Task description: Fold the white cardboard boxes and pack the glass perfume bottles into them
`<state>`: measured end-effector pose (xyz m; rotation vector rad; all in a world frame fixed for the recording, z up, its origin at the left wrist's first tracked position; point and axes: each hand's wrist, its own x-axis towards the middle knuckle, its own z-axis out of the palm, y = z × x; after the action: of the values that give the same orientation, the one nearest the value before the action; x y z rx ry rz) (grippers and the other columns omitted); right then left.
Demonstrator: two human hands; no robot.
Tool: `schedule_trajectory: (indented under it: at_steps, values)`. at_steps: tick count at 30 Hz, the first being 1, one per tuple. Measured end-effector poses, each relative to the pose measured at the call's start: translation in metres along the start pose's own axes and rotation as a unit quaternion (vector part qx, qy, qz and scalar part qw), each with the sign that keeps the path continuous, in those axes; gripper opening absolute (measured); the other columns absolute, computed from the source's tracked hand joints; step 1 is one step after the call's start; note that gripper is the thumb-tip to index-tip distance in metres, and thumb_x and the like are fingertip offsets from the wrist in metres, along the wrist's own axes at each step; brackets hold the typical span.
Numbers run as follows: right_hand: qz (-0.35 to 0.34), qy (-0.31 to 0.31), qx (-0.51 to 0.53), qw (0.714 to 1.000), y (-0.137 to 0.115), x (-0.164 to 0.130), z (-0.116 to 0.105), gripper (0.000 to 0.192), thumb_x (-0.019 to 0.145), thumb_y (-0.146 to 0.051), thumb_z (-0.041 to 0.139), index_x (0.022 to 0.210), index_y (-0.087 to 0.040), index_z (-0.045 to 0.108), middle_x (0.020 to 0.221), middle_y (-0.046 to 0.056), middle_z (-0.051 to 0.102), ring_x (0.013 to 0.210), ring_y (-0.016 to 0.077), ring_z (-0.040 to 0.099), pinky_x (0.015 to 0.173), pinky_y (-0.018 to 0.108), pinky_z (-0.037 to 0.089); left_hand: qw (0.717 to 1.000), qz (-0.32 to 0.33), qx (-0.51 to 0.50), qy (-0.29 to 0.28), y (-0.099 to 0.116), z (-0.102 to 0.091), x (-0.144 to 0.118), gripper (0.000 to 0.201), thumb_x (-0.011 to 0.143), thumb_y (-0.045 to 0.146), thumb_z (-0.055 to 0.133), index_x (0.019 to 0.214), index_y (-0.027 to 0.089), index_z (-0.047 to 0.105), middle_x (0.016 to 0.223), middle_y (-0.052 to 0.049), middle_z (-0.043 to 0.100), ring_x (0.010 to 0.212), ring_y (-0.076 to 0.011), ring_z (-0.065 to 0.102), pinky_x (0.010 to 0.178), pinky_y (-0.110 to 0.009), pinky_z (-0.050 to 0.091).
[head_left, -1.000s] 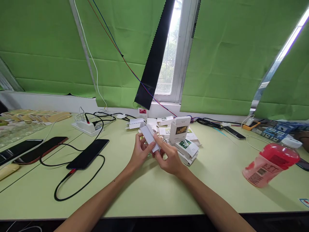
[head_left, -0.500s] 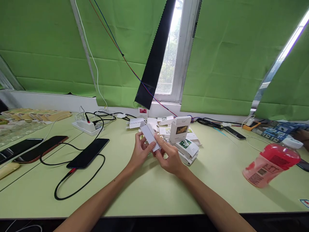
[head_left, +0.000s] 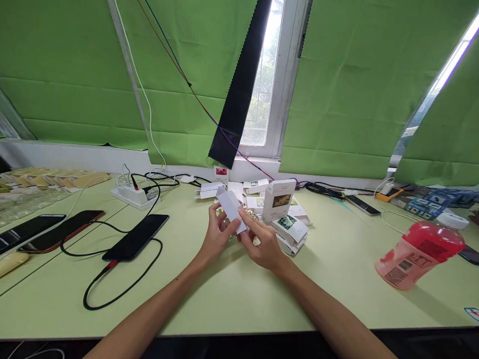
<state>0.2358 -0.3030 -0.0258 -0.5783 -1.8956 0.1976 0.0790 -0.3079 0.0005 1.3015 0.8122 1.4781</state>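
A small white cardboard box (head_left: pixel 231 208) is held tilted above the table between my two hands. My left hand (head_left: pixel 218 230) grips its left side, with the thumb across the near face. On the other side, my right hand (head_left: pixel 262 240) presses its fingers along the box's right edge. A flap sticks up at the far end of the box. Just right of my right hand, a white box with a yellow flower picture (head_left: pixel 279 201) stands upright. Beside it, a box with a green and white picture (head_left: pixel 290 227) lies on other boxes.
More white cartons (head_left: pixel 209 190) lie behind my hands. Left are a plugged-in phone (head_left: pixel 136 238), other phones and a power strip (head_left: pixel 130 195). A red drink bottle (head_left: pixel 415 257) stands at the right; black cables (head_left: pixel 322 189) and another phone (head_left: pixel 362 205) lie farther back.
The box's panels look slightly more spread apart at its far end. Both hands keep nearly the same place and hold.
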Motion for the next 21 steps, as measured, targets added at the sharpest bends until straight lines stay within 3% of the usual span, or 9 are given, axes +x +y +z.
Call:
schedule_trajectory:
  at_steps: [21]
  values:
    - [-0.014,0.031,0.029,0.999,-0.0025,0.0007,0.0018,0.06,0.098,-0.014,0.054,0.157,-0.027,0.049,0.149,0.014,0.062,0.075,0.0148,0.077,0.061,0.027,0.065,1.0,0.009,0.017,-0.012,-0.0087,-0.0078,0.001,0.06,0.088,0.052,0.077,0.124,0.031,0.035,0.118,-0.003,0.068,0.086,-0.0172,0.071,0.07,-0.03,0.057]
